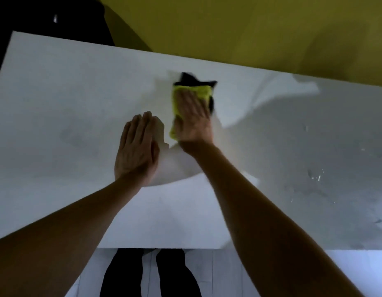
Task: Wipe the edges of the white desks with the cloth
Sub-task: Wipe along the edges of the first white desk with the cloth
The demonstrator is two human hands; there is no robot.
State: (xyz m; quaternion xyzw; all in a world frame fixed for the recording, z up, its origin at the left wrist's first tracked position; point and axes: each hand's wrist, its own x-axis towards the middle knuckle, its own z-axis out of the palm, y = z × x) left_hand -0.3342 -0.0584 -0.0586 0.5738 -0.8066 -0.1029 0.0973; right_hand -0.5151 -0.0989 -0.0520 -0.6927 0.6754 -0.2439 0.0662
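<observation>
I see the cloth (193,93), yellow-green on top with a black layer showing at its far edge and right side, lying on the white desk (57,103) a little right of the middle and nearer the far edge than the near one. The right hand (193,121) lies flat on it, fingers straight and together, pressing it onto the top; the hand and cloth are blurred. Just to the left, apart from the cloth, the left hand (136,151) rests palm down on the bare desk with its fingers straight and close together, holding nothing. Both bare forearms reach in from the near side.

The desk top is matte white and fills most of my view. On the right part I make out faint streaks and small glinting spots; I cannot tell whether they are wet marks or scuffs. Shadows and a brighter patch fall across the surface around the hands. Beyond the far edge stands an olive-yellow wall (250,24), and at the far left corner there is a dark area I cannot resolve. Below the near edge I see a pale tiled floor (228,271) and the person's dark trouser legs (151,275).
</observation>
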